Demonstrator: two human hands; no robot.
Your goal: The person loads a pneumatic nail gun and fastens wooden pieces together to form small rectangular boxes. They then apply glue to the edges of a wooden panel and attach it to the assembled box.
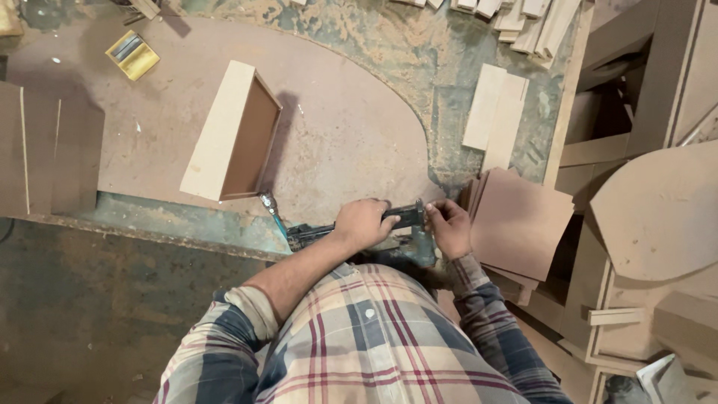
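Two hands grip a dark nail gun [351, 227] near the board's near edge, left hand [364, 223] wrapping its body, right hand [451, 227] pinching its end; fingers there risk a stray nail.

One package shows: a small yellow box [132, 54], lying flat at the upper left of the view on the large brown board [336, 142] that covers the table. It is roughly square and sits turned at an angle to the board's edges. Its top is open or windowed, and a grey band, apparently metallic, runs across the middle between two yellow strips. What the grey contents are cannot be told at this size. The box lies well apart from the open-sided wooden box [232, 135] standing further right on the same board. No labels, signs or screens appear anywhere else.
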